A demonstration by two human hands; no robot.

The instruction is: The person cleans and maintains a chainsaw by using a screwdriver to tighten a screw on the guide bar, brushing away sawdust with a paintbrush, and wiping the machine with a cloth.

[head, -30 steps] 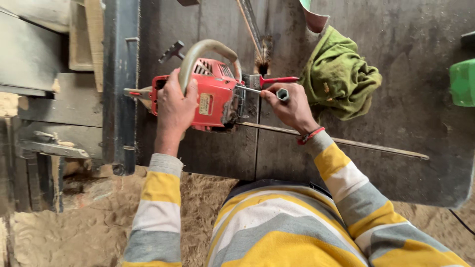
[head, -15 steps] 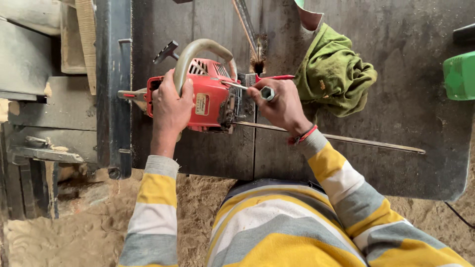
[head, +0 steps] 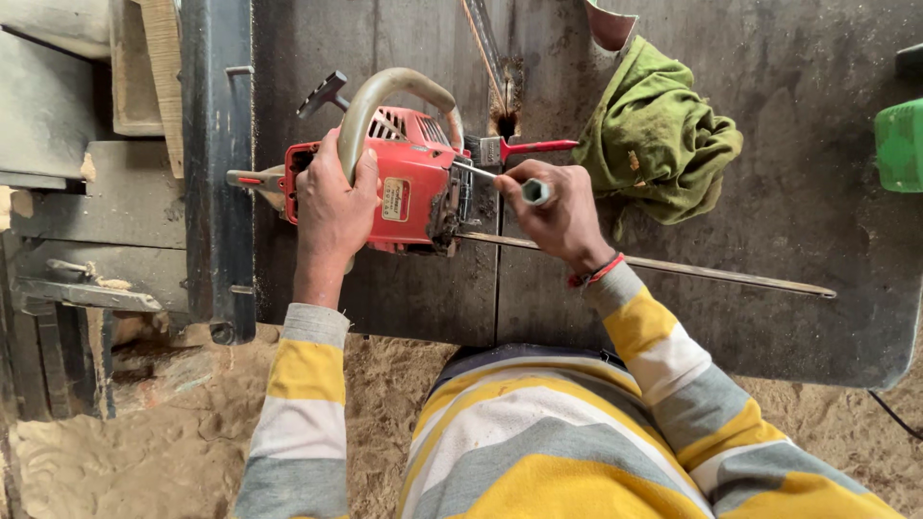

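Both hands barely shifted: left hand (head: 334, 192) still clamps the red chainsaw (head: 404, 183); right hand (head: 558, 211) grips a socket wrench (head: 524, 189) beside it. Slipping wrench could skin knuckles on the saw's exposed clutch side.

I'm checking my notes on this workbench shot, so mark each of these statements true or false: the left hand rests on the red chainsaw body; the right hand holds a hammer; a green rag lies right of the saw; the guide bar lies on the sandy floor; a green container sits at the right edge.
1. The left hand rests on the red chainsaw. True.
2. The right hand holds a hammer. False: it grips a socket wrench aimed at the saw's side.
3. A green rag lies right of the saw. True.
4. The guide bar lies on the sandy floor. False: it lies on the dark metal table.
5. A green container sits at the right edge. True.
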